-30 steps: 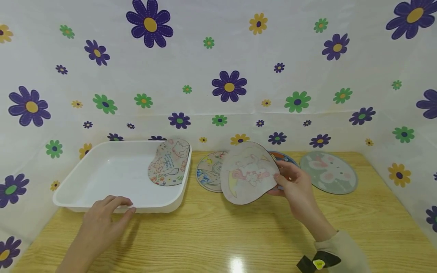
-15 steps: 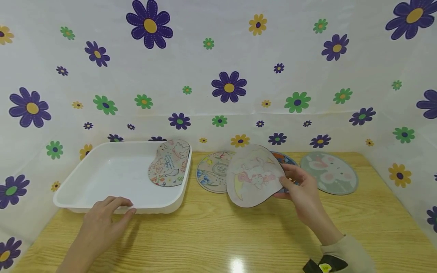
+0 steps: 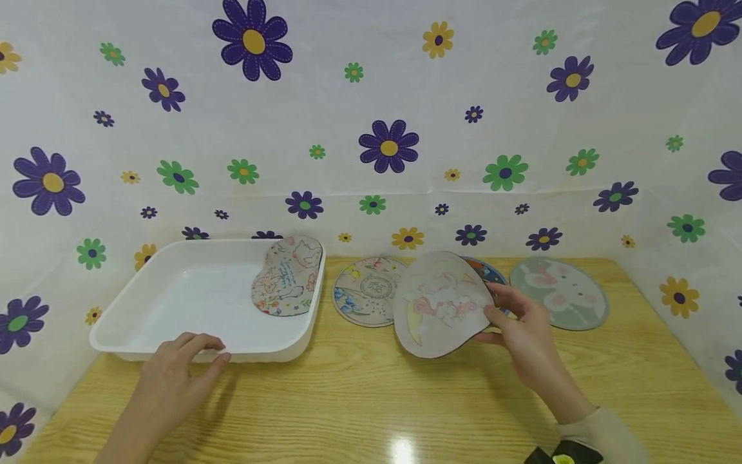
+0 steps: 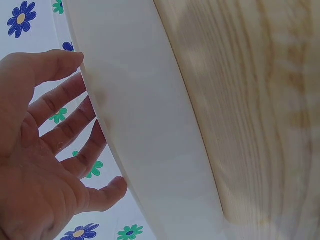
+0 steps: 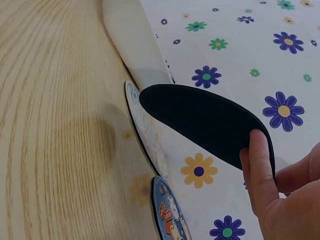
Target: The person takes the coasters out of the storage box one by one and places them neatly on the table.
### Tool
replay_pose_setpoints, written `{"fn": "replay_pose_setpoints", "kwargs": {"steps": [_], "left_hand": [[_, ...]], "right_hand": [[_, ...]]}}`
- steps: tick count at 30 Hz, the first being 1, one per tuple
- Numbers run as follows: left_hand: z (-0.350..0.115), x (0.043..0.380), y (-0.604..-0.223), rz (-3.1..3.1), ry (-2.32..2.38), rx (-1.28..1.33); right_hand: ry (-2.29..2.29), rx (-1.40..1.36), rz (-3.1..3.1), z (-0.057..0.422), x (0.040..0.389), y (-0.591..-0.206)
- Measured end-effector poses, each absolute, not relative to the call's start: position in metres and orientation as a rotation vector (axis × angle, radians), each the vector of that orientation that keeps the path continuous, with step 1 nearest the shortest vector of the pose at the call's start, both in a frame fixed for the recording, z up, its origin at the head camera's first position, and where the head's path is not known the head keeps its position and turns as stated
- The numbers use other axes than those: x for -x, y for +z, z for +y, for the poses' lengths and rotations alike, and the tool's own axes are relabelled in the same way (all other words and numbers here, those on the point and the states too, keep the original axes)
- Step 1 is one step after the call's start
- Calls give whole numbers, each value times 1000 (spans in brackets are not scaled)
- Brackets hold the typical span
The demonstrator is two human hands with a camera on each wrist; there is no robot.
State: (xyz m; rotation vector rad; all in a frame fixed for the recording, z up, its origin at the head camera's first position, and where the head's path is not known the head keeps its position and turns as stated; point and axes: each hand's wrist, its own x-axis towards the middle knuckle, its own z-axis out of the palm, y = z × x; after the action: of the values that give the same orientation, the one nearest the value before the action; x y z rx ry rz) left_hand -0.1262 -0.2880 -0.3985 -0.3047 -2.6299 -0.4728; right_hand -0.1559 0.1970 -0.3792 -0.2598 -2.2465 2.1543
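Between thumb and fingers, my right hand [image 3: 530,338] pinches the right edge of a bendy round mat [image 3: 443,303]. Its pale face shows pink rabbits and a yellow moon. Seen from the right wrist, the mat's underside [image 5: 200,117] is black, and the mat is raised and tilted. My left hand [image 3: 182,374] rests at the front rim of a white tray [image 3: 255,356], fingers loosely bent. From the left wrist, the fingers [image 4: 60,97] are spread behind the tray's wall. A mat with drawn animals and flowers [image 3: 288,277] leans on the tray's right wall inside.
Along the back of the wooden table [image 3: 359,399] lie a floral round mat [image 3: 365,296], a blue one [image 3: 489,267] partly hidden behind the held mat, and a grey-green rabbit mat [image 3: 570,299]. A white flowered cloth [image 3: 348,174] hangs behind.
My right hand has moved rightward and slightly toward me with the rabbit-and-moon mat, uncovering more of the floral mat. The left hand and the tray have stayed put.
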Motion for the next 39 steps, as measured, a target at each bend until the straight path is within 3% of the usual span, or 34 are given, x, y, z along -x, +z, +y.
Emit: {"fn": "replay_pose_setpoints", "kwargs": {"steps": [39], "left_hand": [[-290,126,-401,-2601,-473,330]], "right_hand": [[2118,281,-2282,246,143,-394]]}}
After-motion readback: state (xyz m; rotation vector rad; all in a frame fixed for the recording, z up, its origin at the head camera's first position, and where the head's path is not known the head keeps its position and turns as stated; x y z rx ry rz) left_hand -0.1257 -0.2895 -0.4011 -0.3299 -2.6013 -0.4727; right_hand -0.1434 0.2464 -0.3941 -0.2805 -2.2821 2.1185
